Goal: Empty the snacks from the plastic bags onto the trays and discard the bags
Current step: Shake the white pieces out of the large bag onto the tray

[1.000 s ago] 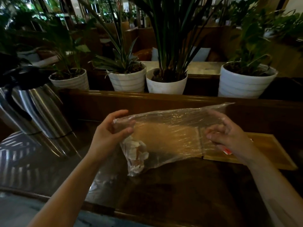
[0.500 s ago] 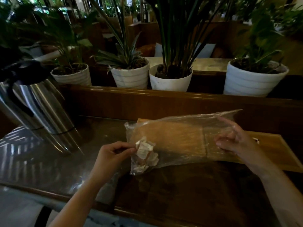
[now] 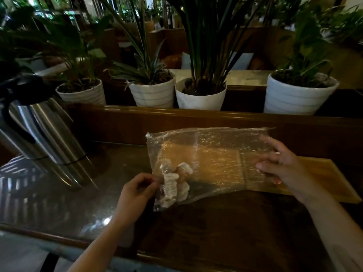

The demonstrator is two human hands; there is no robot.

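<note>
A clear plastic bag (image 3: pixel 212 154) is stretched sideways between my hands above the dark table. Several pale wrapped snacks (image 3: pixel 172 183) are bunched in its lower left corner. My left hand (image 3: pixel 135 193) pinches that corner right beside the snacks. At the bag's right end, my right hand (image 3: pixel 279 167) grips the plastic with its fingers spread along it. Behind and under the bag lies a wooden tray (image 3: pixel 324 173), seen partly through the plastic; a small red-and-white item shows at my right palm.
Two steel thermos jugs (image 3: pixel 45 132) stand at the left on the glossy table (image 3: pixel 216 232). A raised wooden ledge (image 3: pixel 196 118) runs along the back, with several white plant pots (image 3: pixel 198 97) beyond it.
My left hand dropped from the bag's upper left corner down to the lower corner by the snacks. The bag shifted slightly right and lower over the tray.
</note>
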